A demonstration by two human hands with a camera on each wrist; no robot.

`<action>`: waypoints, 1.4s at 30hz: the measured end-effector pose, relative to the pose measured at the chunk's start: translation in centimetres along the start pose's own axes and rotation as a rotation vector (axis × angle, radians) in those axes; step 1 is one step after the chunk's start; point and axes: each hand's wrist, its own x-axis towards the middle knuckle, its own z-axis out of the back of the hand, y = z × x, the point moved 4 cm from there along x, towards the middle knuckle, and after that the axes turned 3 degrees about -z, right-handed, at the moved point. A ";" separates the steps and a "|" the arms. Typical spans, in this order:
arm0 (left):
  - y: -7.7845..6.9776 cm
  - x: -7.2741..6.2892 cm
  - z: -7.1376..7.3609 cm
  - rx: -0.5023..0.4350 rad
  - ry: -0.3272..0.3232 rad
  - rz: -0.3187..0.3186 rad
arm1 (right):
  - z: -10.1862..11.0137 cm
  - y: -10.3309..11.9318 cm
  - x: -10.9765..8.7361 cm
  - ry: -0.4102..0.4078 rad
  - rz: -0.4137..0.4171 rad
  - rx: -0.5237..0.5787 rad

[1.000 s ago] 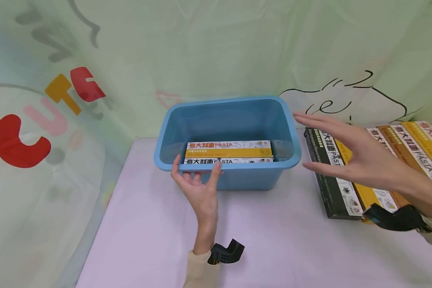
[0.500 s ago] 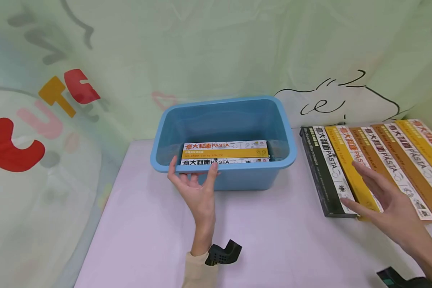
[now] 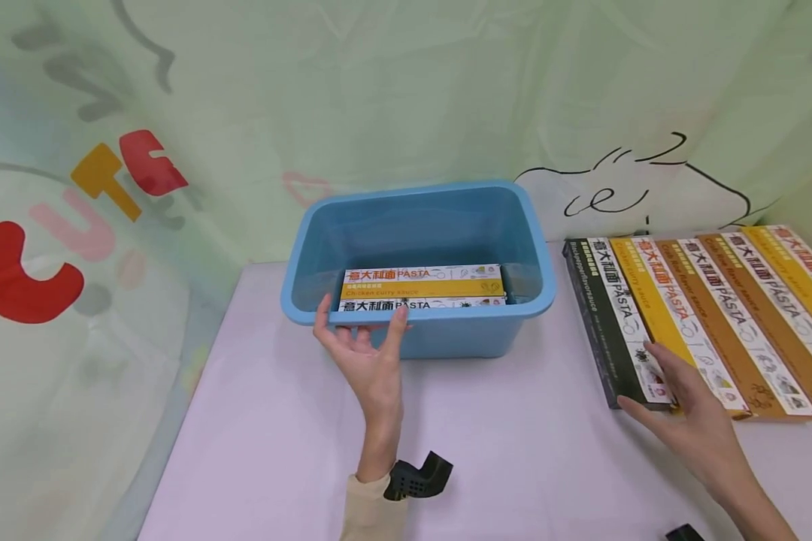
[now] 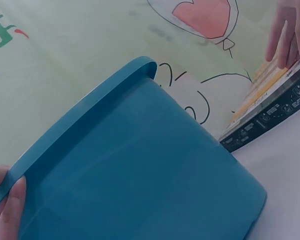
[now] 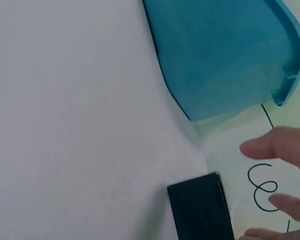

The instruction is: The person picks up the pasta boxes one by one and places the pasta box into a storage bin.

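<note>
My left hand grips the near rim of a blue plastic bin, thumb and fingers around the edge. Inside the bin lie pasta boxes: a yellow-and-white one marked chicken curry sauce, and in front of it a white-faced one, partly hidden by the rim. At the right, my right hand hovers with thumb and fingers spread at the near end of a black-and-white pasta box, nothing held. The right wrist view shows the dark end of that box below the spread fingers.
Right of the black box lie more pasta boxes side by side, including yellow and brown ones. A lilac-white cloth covers the table. Behind the bin hangs a pale green printed curtain.
My right hand has moved from beside the bin's right rim, down and over to the near end of the black pasta box. My left hand keeps its grip on the bin.
</note>
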 end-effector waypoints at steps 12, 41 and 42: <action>0.0 -0.2 -0.2 -0.007 0.017 -0.006 | -1.2 -0.3 0.4 -0.058 -0.193 0.015; -0.1 0.1 -0.1 -0.010 0.014 0.005 | -4.2 -0.6 1.6 -0.273 -0.340 0.127; -0.1 0.1 -0.1 -0.011 0.012 0.005 | -4.2 -0.6 1.5 -0.275 -0.340 0.149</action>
